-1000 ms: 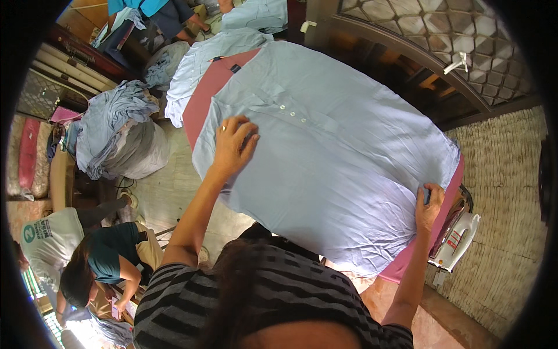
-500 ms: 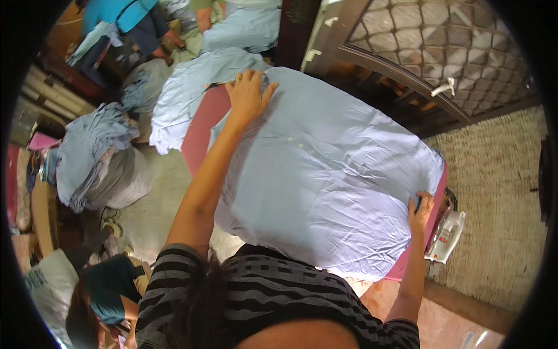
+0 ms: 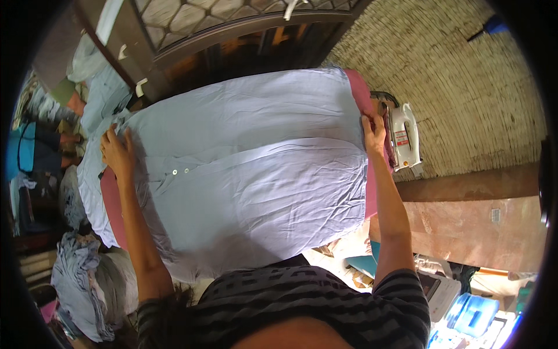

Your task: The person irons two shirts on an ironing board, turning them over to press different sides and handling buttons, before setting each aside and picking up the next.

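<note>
Over the red board (image 3: 359, 88), our left hand (image 3: 118, 154) lies spread on the shirt (image 3: 244, 168); our right hand (image 3: 375, 131), grip unclear, adjoins the red-labelled iron (image 3: 408, 139).

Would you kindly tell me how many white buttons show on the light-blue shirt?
2: a left button nearer the left hand, and a right button beside it, on the light-blue shirt; more may be hidden.
</note>
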`<state>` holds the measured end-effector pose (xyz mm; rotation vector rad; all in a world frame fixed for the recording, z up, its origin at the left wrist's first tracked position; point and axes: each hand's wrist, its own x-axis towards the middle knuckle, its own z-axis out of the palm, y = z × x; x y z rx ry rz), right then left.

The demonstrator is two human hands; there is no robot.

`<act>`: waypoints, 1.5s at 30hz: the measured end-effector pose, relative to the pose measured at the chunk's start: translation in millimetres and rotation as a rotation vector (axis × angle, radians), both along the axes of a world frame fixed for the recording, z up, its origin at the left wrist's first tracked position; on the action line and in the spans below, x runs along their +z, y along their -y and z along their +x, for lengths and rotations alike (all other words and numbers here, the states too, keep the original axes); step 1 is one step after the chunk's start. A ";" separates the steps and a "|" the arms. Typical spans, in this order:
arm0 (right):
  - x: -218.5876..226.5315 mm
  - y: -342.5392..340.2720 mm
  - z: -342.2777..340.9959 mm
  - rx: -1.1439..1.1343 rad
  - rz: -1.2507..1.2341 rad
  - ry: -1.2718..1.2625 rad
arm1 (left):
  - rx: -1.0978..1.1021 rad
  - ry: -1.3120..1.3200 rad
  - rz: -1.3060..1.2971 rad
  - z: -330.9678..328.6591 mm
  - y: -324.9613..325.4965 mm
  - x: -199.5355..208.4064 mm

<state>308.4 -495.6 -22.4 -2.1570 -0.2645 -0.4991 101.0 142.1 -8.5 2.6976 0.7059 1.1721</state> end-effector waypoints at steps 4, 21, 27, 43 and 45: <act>2.8 -10.0 33.0 -0.030 -0.244 -0.006 | -0.647 -0.030 -0.190 -12.8 124.1 29.3; 21.1 -2.1 10.3 0.194 -0.037 0.036 | -1.011 -0.274 -0.176 62.1 311.4 14.5; 14.3 25.1 -62.5 0.316 -0.240 0.141 | -0.888 -0.063 -0.105 27.3 333.8 0.8; 13.5 -3.3 -46.8 0.618 -0.124 -0.032 | -0.730 -0.222 -0.156 32.8 336.4 22.4; 13.8 -10.9 -49.9 0.575 -0.113 -0.042 | -0.724 -0.147 -0.079 32.5 335.8 14.0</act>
